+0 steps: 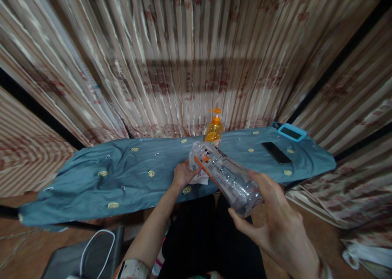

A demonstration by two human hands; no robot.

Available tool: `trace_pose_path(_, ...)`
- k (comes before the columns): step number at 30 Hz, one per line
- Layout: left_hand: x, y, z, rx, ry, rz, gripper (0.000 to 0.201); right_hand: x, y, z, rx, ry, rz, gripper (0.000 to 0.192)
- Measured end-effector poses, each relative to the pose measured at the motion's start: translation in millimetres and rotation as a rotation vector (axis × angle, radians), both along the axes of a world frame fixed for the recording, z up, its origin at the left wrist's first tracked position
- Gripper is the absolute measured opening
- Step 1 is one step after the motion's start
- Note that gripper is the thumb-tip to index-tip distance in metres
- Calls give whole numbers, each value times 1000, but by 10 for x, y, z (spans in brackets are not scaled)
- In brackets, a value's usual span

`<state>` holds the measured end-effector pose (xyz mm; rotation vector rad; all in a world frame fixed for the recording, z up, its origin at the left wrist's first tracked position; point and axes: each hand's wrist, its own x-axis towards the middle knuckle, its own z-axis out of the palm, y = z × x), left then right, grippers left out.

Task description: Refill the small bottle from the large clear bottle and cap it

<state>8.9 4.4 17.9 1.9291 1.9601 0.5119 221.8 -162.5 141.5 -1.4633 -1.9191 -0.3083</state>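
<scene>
Right hand [275, 217] grips bottle [228, 177] base, neck tilted far-left; left hand [183, 175] closed on white cloth [200, 177] at neck. Support base firmly, wipe evenly.

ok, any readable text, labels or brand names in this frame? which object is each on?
None can be read.
Clear plastic bottle in the right hand: orange label band, print too blurred.
Orange pump bottle: label too small.
Black phone and blue-cased device: screens dark, no text visible.
White cloth under the left hand: no print visible.
Curtain: reddish pattern only, no letters made out.
</scene>
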Motion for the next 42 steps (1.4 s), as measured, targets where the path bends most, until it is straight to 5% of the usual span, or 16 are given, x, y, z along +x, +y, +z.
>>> trace_pose_path(42, 11, -6, 14, -15, 5, 7, 52, 8, 1, 10, -14, 9, 12, 63)
